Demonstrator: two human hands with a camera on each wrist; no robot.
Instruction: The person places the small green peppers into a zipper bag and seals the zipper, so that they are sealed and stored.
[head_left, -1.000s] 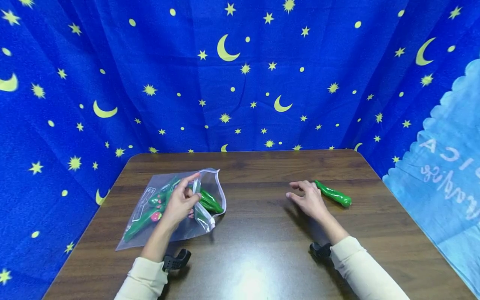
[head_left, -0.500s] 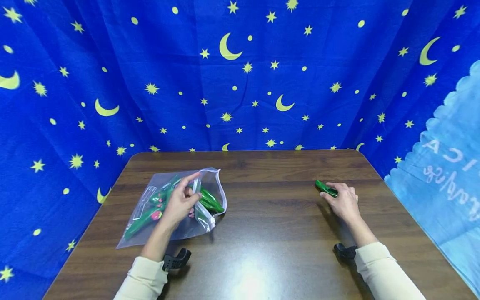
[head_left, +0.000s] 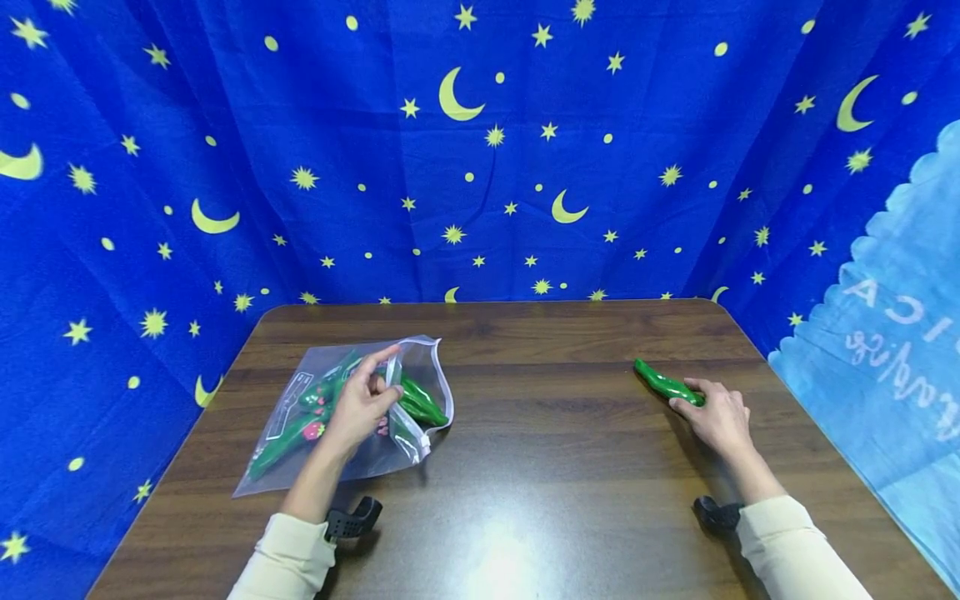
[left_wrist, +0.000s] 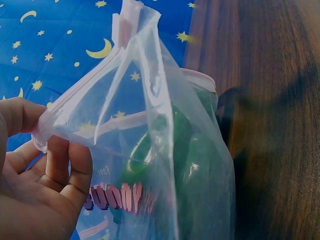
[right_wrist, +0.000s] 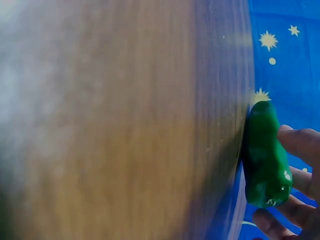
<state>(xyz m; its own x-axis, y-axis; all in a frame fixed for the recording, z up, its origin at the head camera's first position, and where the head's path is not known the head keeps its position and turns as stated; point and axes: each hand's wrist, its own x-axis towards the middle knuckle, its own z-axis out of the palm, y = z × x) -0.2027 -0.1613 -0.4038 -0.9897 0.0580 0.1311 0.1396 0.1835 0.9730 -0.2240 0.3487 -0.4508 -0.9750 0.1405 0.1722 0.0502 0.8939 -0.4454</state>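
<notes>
At left on the table lies a clear zip bag [head_left: 288,446] with pink print, its mouth turned right and held apart. Several glossy green peppers [head_left: 422,402] are inside, partly veiled by the plastic. My left hand [head_left: 363,410] pinches the bag's upper zip edge between thumb and fingers; the left wrist view shows the lifted rim [left_wrist: 75,102] up close. On the right, a long green chili pepper [head_left: 662,383] lies on the wood. The thumb and fingers of my right hand [head_left: 718,414] curl round its near end. In the right wrist view, fingers flank the pepper [right_wrist: 265,155].
The brown wooden table [head_left: 525,450] stretches between the two hands. Behind it hangs a blue curtain [head_left: 510,167] with yellow moons and stars. A light blue cloth [head_left: 892,333] hangs at the right. Black straps [head_left: 352,518] sit on both wrists.
My right hand has moved right, from left of the chili pepper across it to its near end, fingers closing round it. The pepper has barely shifted. My left hand keeps its hold on the bag.
</notes>
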